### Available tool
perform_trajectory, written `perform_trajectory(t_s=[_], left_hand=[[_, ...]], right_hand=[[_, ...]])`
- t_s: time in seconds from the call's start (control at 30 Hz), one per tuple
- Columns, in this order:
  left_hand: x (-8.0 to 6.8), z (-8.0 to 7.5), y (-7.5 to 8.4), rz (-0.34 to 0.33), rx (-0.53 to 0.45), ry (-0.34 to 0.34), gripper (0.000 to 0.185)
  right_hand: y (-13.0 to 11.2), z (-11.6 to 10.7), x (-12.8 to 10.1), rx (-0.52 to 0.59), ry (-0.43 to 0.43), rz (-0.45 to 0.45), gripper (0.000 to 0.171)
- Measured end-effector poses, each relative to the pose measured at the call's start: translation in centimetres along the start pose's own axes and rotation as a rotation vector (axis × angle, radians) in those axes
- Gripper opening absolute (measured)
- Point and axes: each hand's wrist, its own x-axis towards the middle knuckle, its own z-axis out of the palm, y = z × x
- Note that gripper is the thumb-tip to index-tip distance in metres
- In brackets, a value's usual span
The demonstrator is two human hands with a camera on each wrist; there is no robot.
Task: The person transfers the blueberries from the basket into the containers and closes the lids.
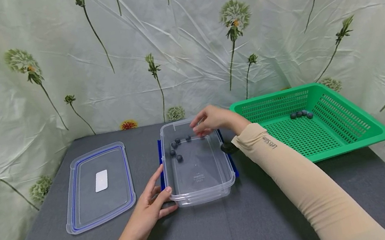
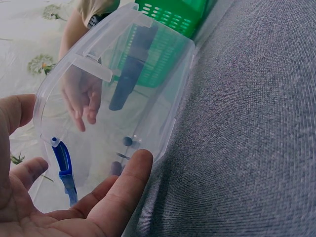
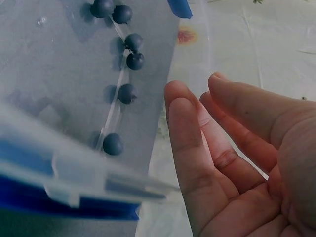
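Clear box (image 1: 203,195), blue latches (image 2: 65,168), holds round, dark-blue blueberries (image 1: 179,158). Right hand (image 1: 212,119) empty, fingers relaxed, over box's far right; left hand (image 1: 149,207), fingers spread, touches box's left side.

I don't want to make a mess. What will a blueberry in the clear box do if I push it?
The blueberry will probably roll, because it looks round and the clear box looks smooth inside. It's likely light, being tiny beside the right hand. It should stay in, since the box is walled all round.
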Motion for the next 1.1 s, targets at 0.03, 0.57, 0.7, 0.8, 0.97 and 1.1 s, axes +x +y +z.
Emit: perform_trajectory(t_s=[0.03,0.57,0.7,0.8,0.97,1.1], left_hand=[[0.0,0.0,0.0,0.000,0.000,0.000,0.071],[0.0,0.2,-0.1,-0.006,0.008,0.012,0.071],[0.0,0.2,-0.1,-0.008,0.008,0.015,0.071],[0.0,0.2,-0.1,-0.005,0.008,0.010,0.070],[-0.1,0.2,0.0,-0.006,0.008,0.011,0.070],[-0.1,0.1,0.0,-0.006,0.006,0.010,0.070]], right_hand=[[0.0,-0.2,-0.1,0.003,0.002,-0.004,0.037],[1.9,-4.1,-2.0,0.148,0.032,-0.048,0.042],[2.6,-5.1,-2.4,0.206,0.048,-0.032,0.042],[3.2,-5.9,-2.7,0.234,0.063,-0.031,0.042],[4.2,-7.2,-3.3,0.274,0.097,-0.016,0.042],[5.0,-8.3,-4.0,0.303,0.117,0.011,0.042]])
